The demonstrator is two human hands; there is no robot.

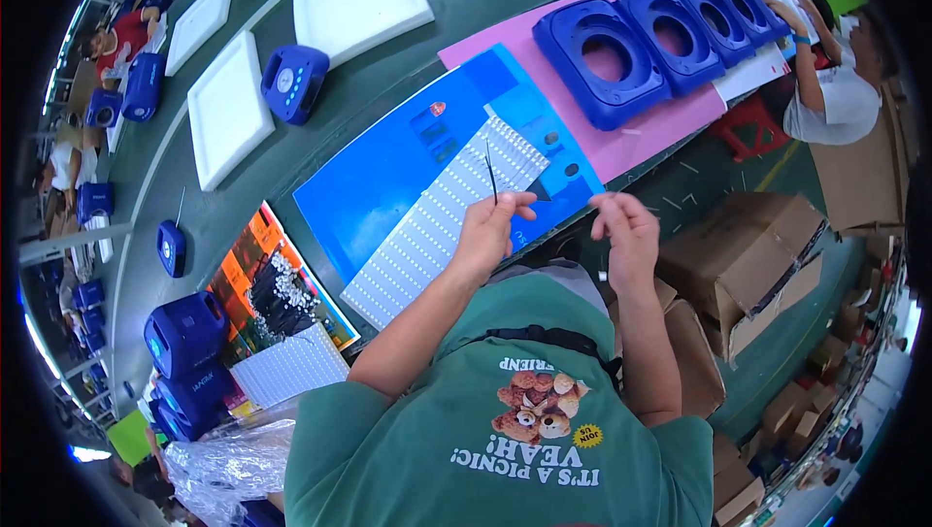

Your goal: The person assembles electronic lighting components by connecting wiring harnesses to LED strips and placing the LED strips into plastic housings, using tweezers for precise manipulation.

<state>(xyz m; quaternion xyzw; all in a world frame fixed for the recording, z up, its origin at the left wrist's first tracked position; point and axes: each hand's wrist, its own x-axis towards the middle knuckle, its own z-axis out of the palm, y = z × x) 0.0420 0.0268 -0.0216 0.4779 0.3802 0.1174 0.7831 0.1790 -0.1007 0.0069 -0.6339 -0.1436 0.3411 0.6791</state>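
Black wire (pixel 491 173) in the left hand (pixel 485 233), above the white strips (pixel 432 221).
From here I see thumb and finger pinching it; the strips lie on a blue sheet (pixel 364 163). The right hand (pixel 629 231) hangs apart, fingers bent; I can't tell whether it grips anything. Blue casings (pixel 607 95) line the pink sheet (pixel 670 139).

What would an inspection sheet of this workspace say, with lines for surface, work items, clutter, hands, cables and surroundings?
Surface: green workbench, with blue sheet and pink sheet.
Work items: panel of white LED-type strips; row of blue housings with round openings.
Clutter: white trays; cardboard box on the floor.
Hands: left hand pinches a black wire; right hand has curled fingers, contents unclear.
Cables: heaped black wires with white connectors.
Surroundings: co-workers in white and red.
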